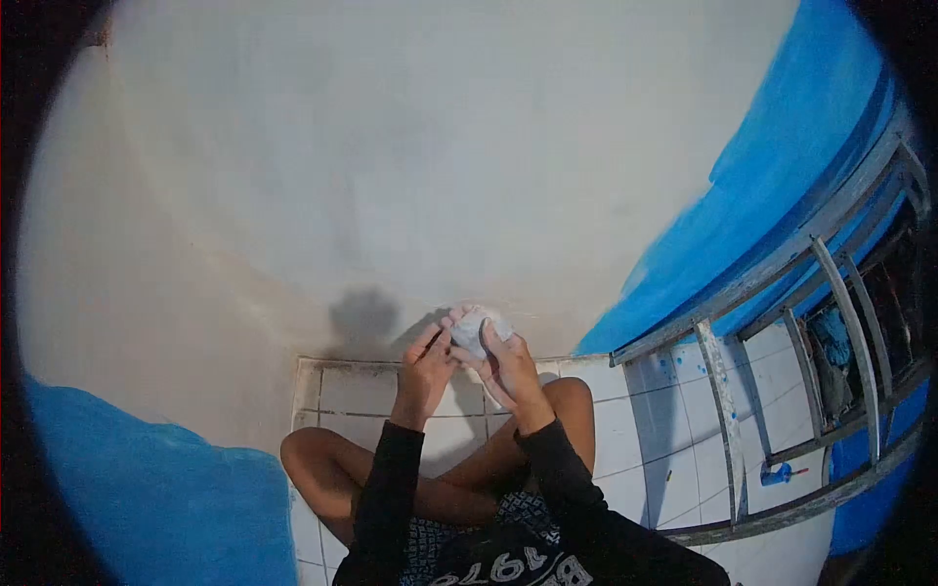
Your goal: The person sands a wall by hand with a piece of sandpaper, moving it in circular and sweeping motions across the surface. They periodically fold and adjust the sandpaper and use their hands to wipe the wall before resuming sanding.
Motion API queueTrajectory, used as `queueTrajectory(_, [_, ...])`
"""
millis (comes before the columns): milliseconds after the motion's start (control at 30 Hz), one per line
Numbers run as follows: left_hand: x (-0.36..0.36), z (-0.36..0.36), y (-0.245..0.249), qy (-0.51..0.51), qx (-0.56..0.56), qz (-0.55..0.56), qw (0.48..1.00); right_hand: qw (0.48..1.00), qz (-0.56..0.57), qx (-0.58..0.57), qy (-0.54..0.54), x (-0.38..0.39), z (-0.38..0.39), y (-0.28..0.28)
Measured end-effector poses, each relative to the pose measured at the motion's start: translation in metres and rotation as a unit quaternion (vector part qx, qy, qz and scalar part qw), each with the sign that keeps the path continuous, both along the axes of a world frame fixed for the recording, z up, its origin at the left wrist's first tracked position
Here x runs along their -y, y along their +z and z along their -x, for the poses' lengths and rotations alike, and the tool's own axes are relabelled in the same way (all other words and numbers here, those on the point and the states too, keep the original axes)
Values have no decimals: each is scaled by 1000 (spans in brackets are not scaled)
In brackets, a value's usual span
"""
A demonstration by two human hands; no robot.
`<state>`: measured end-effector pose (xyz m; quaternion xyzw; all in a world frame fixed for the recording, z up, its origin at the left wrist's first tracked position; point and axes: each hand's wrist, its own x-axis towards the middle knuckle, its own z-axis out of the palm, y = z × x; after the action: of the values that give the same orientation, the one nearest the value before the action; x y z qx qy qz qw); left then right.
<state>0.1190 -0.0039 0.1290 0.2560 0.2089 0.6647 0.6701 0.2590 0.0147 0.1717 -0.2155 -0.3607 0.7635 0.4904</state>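
A pale, whitish crumpled piece point(470, 330), perhaps cloth or paper, is between my two hands, close to the foot of the wall. My right hand point(510, 363) is closed on it, with the thumb across its front. A light strip hangs below that hand. My left hand point(426, 367) is at the piece's left side, fingers bent and pointing up toward it; whether they grip it is hard to make out.
A whitish wall point(440, 176) rises in front, with blue paint point(147, 479) at both sides. White floor tiles point(449, 432) lie beneath my crossed legs. At the right stands a metal ladder-like frame point(718, 391); a blue paint roller point(778, 475) lies on the tiles behind its bars.
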Motion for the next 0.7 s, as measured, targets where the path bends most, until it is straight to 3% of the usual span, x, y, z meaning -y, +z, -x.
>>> queueTrajectory(67, [-7, 5, -17, 0, -2, 14, 1000, 997, 23, -53, -45, 5, 7, 4])
queueTrajectory(133, [-11, 10, -24, 18, -109, -46, 993, 997, 17, -56, -55, 5, 10, 0])
queueTrajectory(233, [-10, 3, -27, 56, -39, 0, 998, 995, -11, -48, -87, 3, 15, 3])
queueTrajectory(300, [-4, 6, -25, 40, -48, 18, 998, 993, -34, -38, -110, -1, 12, 6])
queueTrajectory(333, [-1, 7, -24, 24, -56, 35, 998, 966, -146, 130, -171, -3, 4, 9])
queueTrajectory(367, [3, 10, -30, 25, -55, 32, 998, 895, -252, 291, -227, -7, -3, 12])
queueTrajectory(400, [10, 16, -43, 12, -136, 28, 990, 894, -253, 292, -228, -9, -8, 19])
queueTrajectory(433, [18, 22, -59, -1, -216, 24, 976, 839, -304, 367, -264, -9, -13, 30])
queueTrajectory(467, [26, 28, -79, 0, -215, 23, 976, 773, -353, 437, -295, -10, -17, 41])
queueTrajectory(500, [32, 35, -103, -16, -262, 40, 964, 742, -350, 474, -318, -10, -17, 49])
queueTrajectory(567, [37, 42, -140, -29, -309, 57, 949, 638, -548, 313, -441, -41, -7, 73])
queueTrajectory(600, [37, 45, -155, -26, -340, 39, 939, 640, -550, 310, -438, -55, -5, 78])
queueTrajectory(667, [40, 47, -150, -19, -372, 22, 928, 541, -620, 322, -468, -78, -5, 80])
queueTrajectory(700, [42, 43, -133, -15, -371, 28, 928, 542, -621, 319, -468, -85, 0, 84])
